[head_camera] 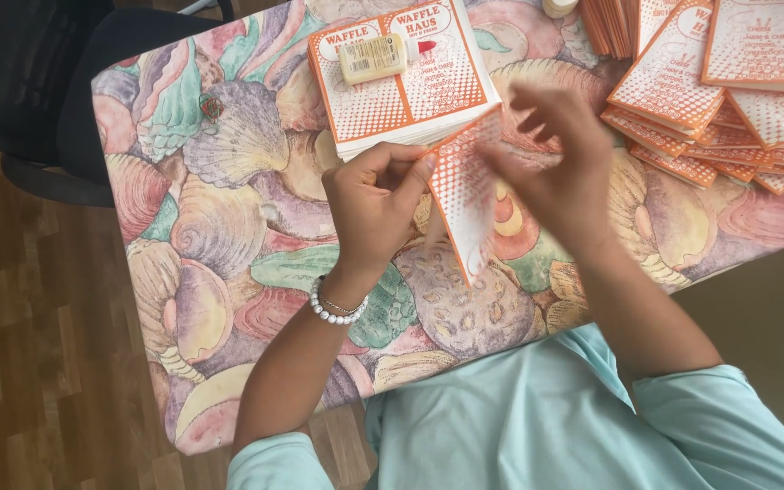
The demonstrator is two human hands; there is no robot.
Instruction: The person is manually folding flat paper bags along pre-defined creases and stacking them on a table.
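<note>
My left hand (376, 204) pinches the upper edge of an orange-and-white dotted paper sleeve (465, 195) held above the table. My right hand (560, 168), slightly blurred, grips the same sleeve from the right side, fingers curled over it. A pearl bracelet sits on my left wrist. Just beyond the hands lies a flat stack of the same orange-and-white printed sheets (428, 91), with a small cream glue bottle (374, 57) with a red tip lying on top.
The table wears a cloth with a pastel seashell pattern (229, 209). A spread pile of folded orange-and-white sleeves (728, 82) fills the far right corner. A dark office chair (56, 82) stands at the left over wooden flooring.
</note>
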